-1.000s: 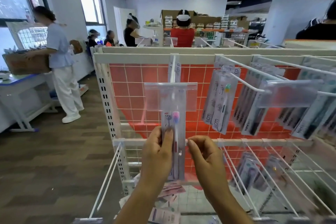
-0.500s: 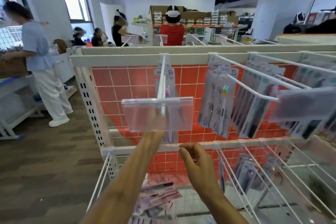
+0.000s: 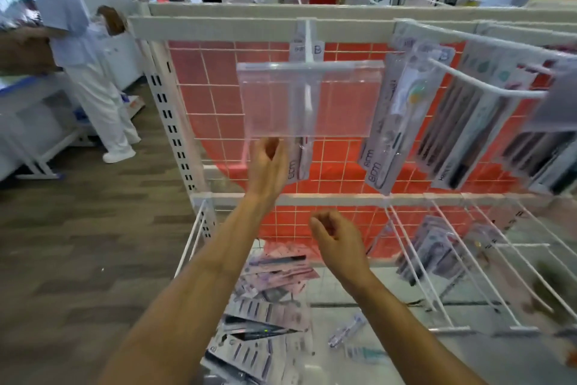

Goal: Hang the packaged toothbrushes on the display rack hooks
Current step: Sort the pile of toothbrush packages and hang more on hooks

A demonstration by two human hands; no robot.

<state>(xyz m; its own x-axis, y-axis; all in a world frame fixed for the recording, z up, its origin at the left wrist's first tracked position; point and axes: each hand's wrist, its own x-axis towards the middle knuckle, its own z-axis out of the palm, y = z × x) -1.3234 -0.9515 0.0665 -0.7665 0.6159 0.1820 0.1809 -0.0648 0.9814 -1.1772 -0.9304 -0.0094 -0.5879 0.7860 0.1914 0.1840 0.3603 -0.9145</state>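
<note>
Head view. A pack (image 3: 300, 159) hangs on the centre hook (image 3: 307, 41), mostly hidden behind the clear tag holder (image 3: 309, 100) at the hook's front end; only its lower edge shows under the holder at mid-frame. The left hand (image 3: 268, 166) is raised just left of that edge, fingers loosely curled and holding nothing. Whether it touches the pack I cannot tell. The right hand (image 3: 338, 239) sits lower, right of centre, also loosely curled and empty.

Risks, as I judge them: the left hand is near enough that a careless move away could brush the pack and set it swinging, or knock the tag holder. The pack's hole is out of sight, so it may not be fully seated on the hook.

Containers: the low bin (image 3: 343, 306) at the bottom of the frame holds a loose heap of packs (image 3: 271, 300), pink and grey, overlapping at all angles, so lifting one may drag its neighbours. At upper right, other hooks (image 3: 487, 84) carry rows of hung packs (image 3: 402, 122), while more hang on the lower-right hooks.
</note>
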